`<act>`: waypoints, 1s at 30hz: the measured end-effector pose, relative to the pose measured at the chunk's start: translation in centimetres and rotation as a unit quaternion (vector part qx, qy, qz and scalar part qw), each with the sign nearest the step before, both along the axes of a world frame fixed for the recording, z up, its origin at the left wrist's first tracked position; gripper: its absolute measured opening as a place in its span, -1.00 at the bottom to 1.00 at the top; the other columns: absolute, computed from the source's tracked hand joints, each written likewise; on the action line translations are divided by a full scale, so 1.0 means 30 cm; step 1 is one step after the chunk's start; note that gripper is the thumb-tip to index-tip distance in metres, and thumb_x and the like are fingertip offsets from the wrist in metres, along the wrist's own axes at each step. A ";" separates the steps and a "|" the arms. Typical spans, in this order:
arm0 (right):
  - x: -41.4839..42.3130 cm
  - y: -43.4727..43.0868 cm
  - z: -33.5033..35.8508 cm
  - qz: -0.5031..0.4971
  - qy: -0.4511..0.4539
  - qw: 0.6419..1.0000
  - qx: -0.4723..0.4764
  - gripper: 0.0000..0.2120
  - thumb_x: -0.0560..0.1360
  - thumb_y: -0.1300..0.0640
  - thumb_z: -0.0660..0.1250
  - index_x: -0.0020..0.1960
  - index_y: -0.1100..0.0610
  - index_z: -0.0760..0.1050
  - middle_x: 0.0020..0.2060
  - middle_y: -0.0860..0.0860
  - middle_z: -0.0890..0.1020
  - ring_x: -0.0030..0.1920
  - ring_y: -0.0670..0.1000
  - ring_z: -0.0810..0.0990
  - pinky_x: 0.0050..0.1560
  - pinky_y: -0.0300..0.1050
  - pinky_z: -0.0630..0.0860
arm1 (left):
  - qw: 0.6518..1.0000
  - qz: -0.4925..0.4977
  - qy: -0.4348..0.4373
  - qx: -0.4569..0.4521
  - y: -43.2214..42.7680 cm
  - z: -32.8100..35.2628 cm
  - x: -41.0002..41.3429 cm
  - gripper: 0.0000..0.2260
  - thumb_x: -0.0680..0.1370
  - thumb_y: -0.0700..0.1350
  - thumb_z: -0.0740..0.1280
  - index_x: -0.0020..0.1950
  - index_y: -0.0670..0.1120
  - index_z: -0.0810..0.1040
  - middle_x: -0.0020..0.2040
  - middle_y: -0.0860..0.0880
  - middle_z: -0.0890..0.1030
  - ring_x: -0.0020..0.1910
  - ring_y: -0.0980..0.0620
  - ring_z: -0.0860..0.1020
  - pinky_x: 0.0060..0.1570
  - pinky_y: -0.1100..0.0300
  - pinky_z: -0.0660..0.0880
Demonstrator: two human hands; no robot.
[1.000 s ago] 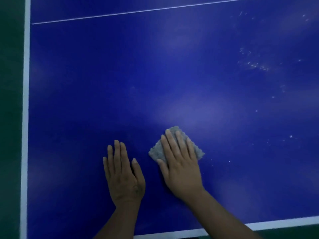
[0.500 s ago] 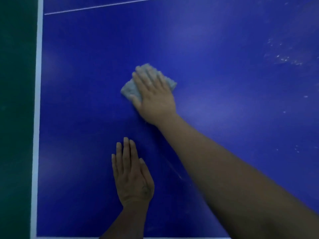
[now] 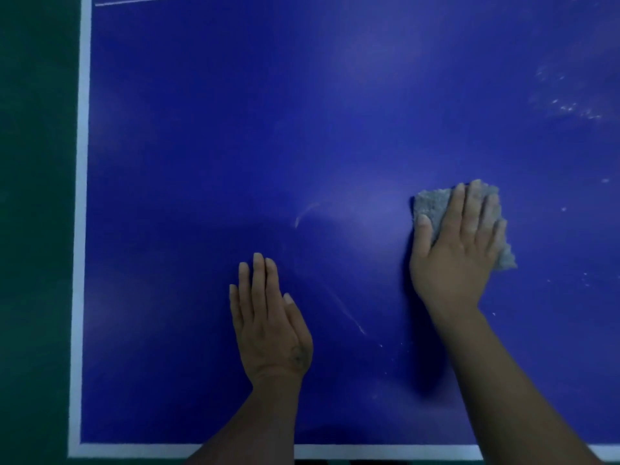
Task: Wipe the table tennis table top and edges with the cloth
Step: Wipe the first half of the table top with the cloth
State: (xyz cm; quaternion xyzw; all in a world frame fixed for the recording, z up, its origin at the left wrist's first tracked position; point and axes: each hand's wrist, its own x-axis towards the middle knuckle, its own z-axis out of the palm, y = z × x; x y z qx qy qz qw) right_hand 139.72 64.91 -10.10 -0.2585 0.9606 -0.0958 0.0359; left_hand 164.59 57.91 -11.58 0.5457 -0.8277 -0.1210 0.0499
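The blue table tennis table top (image 3: 235, 129) fills the view, with a white line along its left edge (image 3: 82, 229) and near edge (image 3: 369, 452). A grey cloth (image 3: 432, 204) lies flat on the table at the right of centre. My right hand (image 3: 459, 250) presses on the cloth with straight fingers spread over it. Flat on the bare table near the front lies my left hand (image 3: 268, 317), fingers straight and together, holding nothing.
White dust specks (image 3: 570, 109) dot the table at the upper right and a few lie near the cloth's right side. A thin white streak (image 3: 349, 317) runs between my hands. Dark green floor (image 3: 33, 229) lies beyond the left edge.
My right hand has slid the cloth from the far left-centre of the table back toward me and to the right. My left hand has stayed flat in place.
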 end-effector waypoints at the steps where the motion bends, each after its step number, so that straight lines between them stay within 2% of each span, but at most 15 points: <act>1: 0.033 -0.040 0.002 -0.006 0.000 1.000 0.004 -0.35 0.75 -0.14 0.05 0.72 0.19 0.10 0.73 0.10 0.09 0.73 0.20 0.01 0.69 0.28 -0.04 | 1.000 -0.001 0.002 -0.002 0.000 -0.001 0.001 -0.47 0.77 -0.03 -0.05 0.75 -0.12 0.11 0.78 0.01 0.06 0.76 -0.04 -0.03 0.73 -0.06 -0.12; 5: 0.176 -0.297 0.004 0.091 -0.004 0.996 -0.008 -0.33 0.74 -0.17 0.03 0.73 0.16 0.09 0.74 0.09 0.06 0.73 0.20 -0.04 0.70 0.24 -0.09 | 1.000 0.001 0.013 -0.008 0.000 -0.003 -0.002 -0.47 0.76 -0.04 -0.04 0.74 -0.14 0.16 0.77 -0.01 0.08 0.76 -0.03 -0.03 0.73 -0.07 -0.09; 9: 0.325 -0.444 0.000 0.237 -0.019 0.971 -0.039 -0.36 0.74 -0.14 0.03 0.74 0.13 0.09 0.74 0.06 0.05 0.74 0.14 -0.05 0.69 0.22 -0.07 | 0.999 -0.013 0.021 -0.022 0.002 -0.006 0.000 -0.49 0.77 -0.05 -0.05 0.72 -0.16 0.19 0.77 -0.04 0.12 0.76 -0.05 0.00 0.73 -0.12 -0.04; 12: 0.341 -0.333 -0.021 0.312 -0.013 0.948 -0.069 -0.40 0.74 -0.11 0.11 0.71 0.12 0.21 0.72 0.04 0.16 0.73 0.10 0.04 0.69 0.20 0.02 | 0.998 -0.005 0.065 -0.018 0.004 -0.003 0.003 -0.56 0.78 -0.07 0.03 0.64 -0.19 0.30 0.73 -0.10 0.21 0.75 -0.07 0.06 0.73 -0.12 -0.03; 16: 0.312 -0.020 -0.003 0.351 -0.007 0.935 -0.044 -0.39 0.74 -0.13 0.18 0.71 0.09 0.21 0.72 0.00 0.15 0.73 0.06 0.04 0.70 0.19 0.05 | 0.992 0.021 0.126 -0.015 0.010 0.018 -0.001 -0.67 0.76 -0.18 0.15 0.48 -0.27 0.44 0.62 -0.23 0.36 0.71 -0.18 0.21 0.69 -0.22 0.11; 20: 0.166 0.189 0.037 0.297 0.004 0.955 0.018 -0.39 0.73 -0.15 0.13 0.69 0.12 0.24 0.70 0.06 0.21 0.71 0.15 0.13 0.66 0.27 0.15 | 0.990 0.018 0.142 -0.017 0.009 0.027 -0.006 -0.71 0.75 -0.22 0.17 0.44 -0.28 0.47 0.59 -0.26 0.40 0.68 -0.22 0.25 0.67 -0.25 0.15; 22: 0.090 0.161 0.046 0.196 -0.014 0.980 0.046 -0.36 0.74 -0.16 0.06 0.71 0.15 0.18 0.71 0.08 0.17 0.72 0.16 0.09 0.68 0.25 0.07 | 0.986 0.031 0.163 0.002 0.007 0.034 -0.007 -0.72 0.74 -0.24 0.20 0.44 -0.28 0.48 0.59 -0.24 0.40 0.69 -0.20 0.25 0.69 -0.23 0.13; 24: 0.059 0.057 0.041 0.076 -0.039 0.994 0.063 -0.34 0.76 -0.17 0.03 0.74 0.15 0.04 0.74 0.08 0.03 0.73 0.16 -0.05 0.70 0.24 -0.07 | 0.982 0.026 0.183 0.030 0.000 0.043 0.013 -0.68 0.74 -0.24 0.22 0.50 -0.27 0.45 0.63 -0.20 0.38 0.71 -0.15 0.22 0.69 -0.20 0.15; 26: 0.078 -0.082 0.028 -0.011 -0.056 0.996 0.064 -0.31 0.76 -0.17 0.03 0.75 0.16 -0.06 0.74 0.12 -0.07 0.73 0.22 -0.13 0.68 0.28 -0.14 | 0.992 -0.011 0.127 0.026 0.006 0.041 0.068 -0.58 0.78 -0.13 0.17 0.63 -0.23 0.32 0.71 -0.14 0.27 0.74 -0.10 0.12 0.70 -0.15 0.12; 28: 0.146 -0.208 0.032 -0.019 -0.052 0.997 0.056 -0.31 0.76 -0.18 -0.01 0.75 0.13 -0.10 0.74 0.15 -0.10 0.72 0.27 -0.16 0.67 0.30 -0.16 | 0.998 -0.042 0.048 0.006 0.031 0.033 0.135 -0.47 0.79 0.02 0.08 0.73 -0.17 0.18 0.76 -0.10 0.12 0.76 -0.08 0.01 0.72 -0.13 0.04; 30: 0.258 -0.285 0.028 0.054 -0.030 0.997 0.046 -0.34 0.76 -0.19 -0.05 0.76 0.07 -0.07 0.74 0.16 -0.08 0.72 0.28 -0.15 0.67 0.28 -0.18 | 0.999 -0.043 0.027 0.000 0.048 0.021 0.175 -0.45 0.78 0.05 0.03 0.74 -0.15 0.15 0.78 -0.07 0.07 0.76 -0.07 -0.03 0.73 -0.12 -0.03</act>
